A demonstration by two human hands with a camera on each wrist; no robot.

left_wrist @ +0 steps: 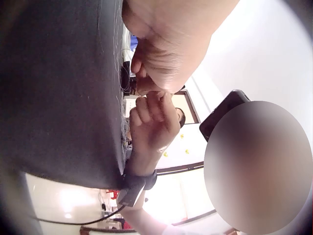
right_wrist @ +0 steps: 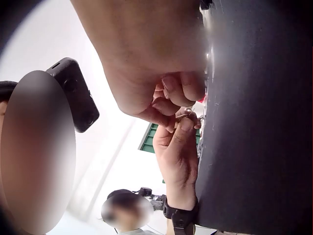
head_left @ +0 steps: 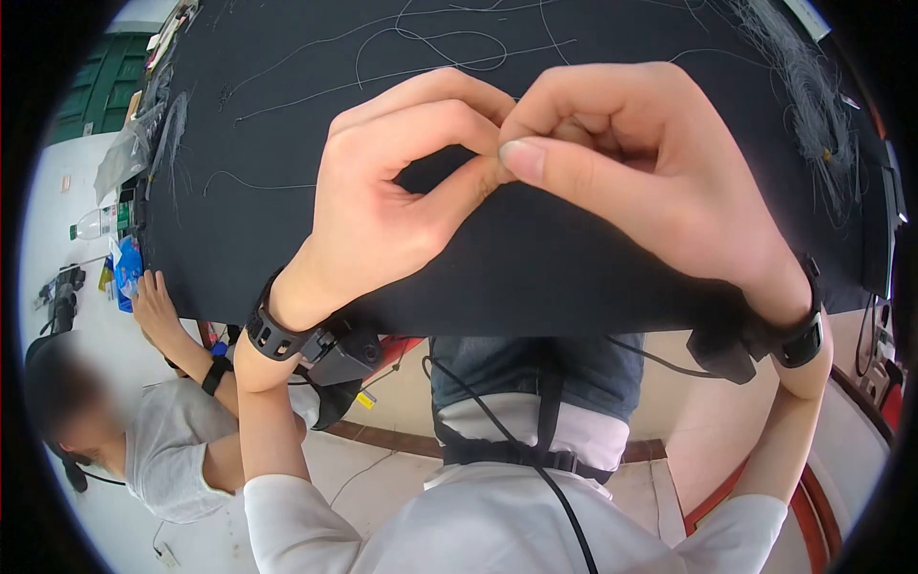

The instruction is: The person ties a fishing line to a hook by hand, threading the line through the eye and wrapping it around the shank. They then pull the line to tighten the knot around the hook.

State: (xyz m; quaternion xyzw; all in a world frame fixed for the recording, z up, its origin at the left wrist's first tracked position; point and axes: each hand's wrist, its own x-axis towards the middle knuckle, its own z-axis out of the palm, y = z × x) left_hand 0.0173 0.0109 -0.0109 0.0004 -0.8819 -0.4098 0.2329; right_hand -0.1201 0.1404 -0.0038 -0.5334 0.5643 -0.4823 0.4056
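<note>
Both hands meet fingertip to fingertip over the black tabletop in the head view. My left hand (head_left: 373, 201) pinches with thumb and index finger, its other fingers bent. From the other side my right hand (head_left: 669, 182) pinches at the same spot, thumb on top and fingers curled in. A small pale bit of thin strand (right_wrist: 188, 112) shows between the fingertips in the right wrist view; most of it is hidden, and I cannot tell its full shape. One thin grey strand (head_left: 258, 182) runs along the table toward the left hand and passes out of sight behind it.
Loose thin strands (head_left: 430, 57) lie looped at the back of the black table (head_left: 229, 258). A thick bundle of strands (head_left: 818, 115) lies at the right edge. At the left are a plastic bottle (head_left: 94, 225), a blue packet (head_left: 127, 273) and another seated person (head_left: 186, 440).
</note>
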